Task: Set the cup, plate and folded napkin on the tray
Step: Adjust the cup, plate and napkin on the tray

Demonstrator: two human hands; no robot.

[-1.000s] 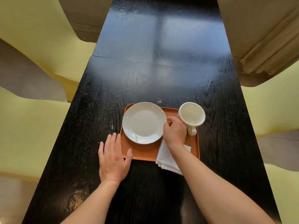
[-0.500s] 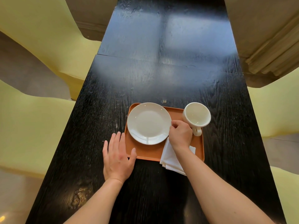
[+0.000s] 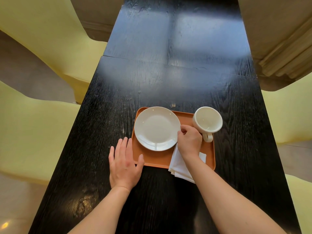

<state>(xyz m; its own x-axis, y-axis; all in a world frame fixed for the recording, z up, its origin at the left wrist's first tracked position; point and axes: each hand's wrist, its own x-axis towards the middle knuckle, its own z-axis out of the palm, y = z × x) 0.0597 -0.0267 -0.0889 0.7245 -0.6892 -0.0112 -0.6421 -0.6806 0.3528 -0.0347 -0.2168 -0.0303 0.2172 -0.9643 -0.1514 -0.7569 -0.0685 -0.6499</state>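
Note:
An orange tray (image 3: pixel 152 160) lies on the black table. The white plate (image 3: pixel 157 128) rests on its left half. At the tray's far right corner stands the white cup (image 3: pixel 207 119), handle toward me. The folded white napkin (image 3: pixel 178 163) lies on the tray's near right part and hangs over the near edge. My right hand (image 3: pixel 190 141) rests on the napkin's far end between plate and cup, fingers curled and pinched beside the plate rim. My left hand (image 3: pixel 124 163) lies flat on the table, fingers spread, its thumb against the tray's near left edge.
The long black table (image 3: pixel 168 73) stretches away from me, with a seam across it. Pale yellow chairs (image 3: pixel 33 129) flank both long sides. A small pale speck (image 3: pixel 173 105) sits just beyond the tray.
The view has shifted a little, so everything sits further right in frame. Both hands, the plate, cup and napkin keep almost the same places relative to the tray.

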